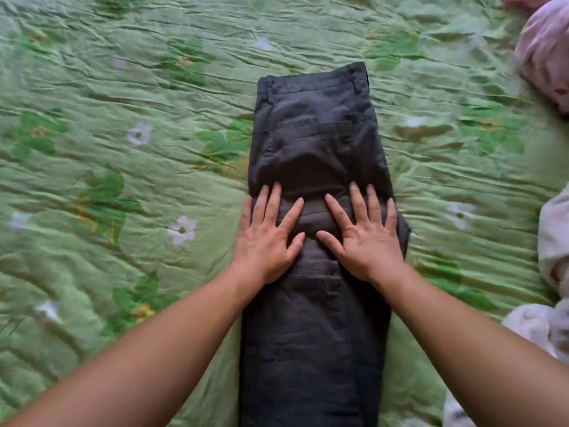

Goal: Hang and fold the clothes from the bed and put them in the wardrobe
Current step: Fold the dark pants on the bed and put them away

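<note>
Both hands flat, fingers straight and spread, gripping nothing: left hand (267,238) and right hand (367,238) press side by side on the dark trousers (314,349). Palms down, thumbs nearly meeting. Likely smoothing the cloth and pinning it so a crosswise fold lands clean.

Near: trouser legs run off the near edge, laid one on the other in a single long strip. Folded lengthwise, so the step in hand looks like the flattening before the fold.

Near right: pale crumpled clothes (532,328) at the bed's edge, just beside the right forearm, apart from the trousers. Probably waiting their turn. Number of pieces cannot be told; they bunch together.

Middle: hands sit just below the seat, where a ridge of cloth has gathered.

Far: waistband at the far end, belt loops and back pocket up. All lies on a green flowered bedspread (123,87), itself wrinkled.

Far right corner: one pink bundle (545,57), well apart.

Count: two hands, one pair of trousers, one pink bundle, one pale heap. Wardrobe and hangers not in view.
</note>
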Tool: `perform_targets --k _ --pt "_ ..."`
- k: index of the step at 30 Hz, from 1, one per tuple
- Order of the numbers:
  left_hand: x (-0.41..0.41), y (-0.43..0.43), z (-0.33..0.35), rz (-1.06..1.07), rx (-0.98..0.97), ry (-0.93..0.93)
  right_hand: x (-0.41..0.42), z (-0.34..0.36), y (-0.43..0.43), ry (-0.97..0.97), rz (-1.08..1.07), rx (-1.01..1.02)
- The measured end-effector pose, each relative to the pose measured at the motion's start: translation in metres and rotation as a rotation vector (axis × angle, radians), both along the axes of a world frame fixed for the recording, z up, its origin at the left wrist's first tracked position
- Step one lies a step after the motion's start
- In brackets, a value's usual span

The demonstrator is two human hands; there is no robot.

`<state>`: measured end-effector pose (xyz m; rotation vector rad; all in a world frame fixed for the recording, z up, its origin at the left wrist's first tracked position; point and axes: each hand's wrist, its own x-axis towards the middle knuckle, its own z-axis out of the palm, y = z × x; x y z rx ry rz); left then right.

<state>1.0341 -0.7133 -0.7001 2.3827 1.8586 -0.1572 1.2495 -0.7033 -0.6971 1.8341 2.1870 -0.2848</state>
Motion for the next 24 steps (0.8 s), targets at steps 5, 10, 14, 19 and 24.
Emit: perform_targets --k 5,10,14,19,24 --pt "0.003 0.067 0.021 0.023 0.218 -0.169 -0.019 0.024 0.051 0.169 -0.024 0.328" --pt "0.001 0.131 0.001 0.016 0.003 0.077 -0.016 0.003 0.122 0.038 0.045 0.057" --pt "0.005 0.145 0.007 0.038 0.021 -0.032 -0.019 0.003 0.132 0.101 0.008 0.151" --pt "0.007 0.193 0.010 0.051 0.090 -0.023 -0.023 0.006 0.185 0.067 0.034 0.296" --pt "0.006 0.206 -0.016 0.052 0.106 -0.043 -0.018 -0.026 0.195 0.144 -0.021 0.325"
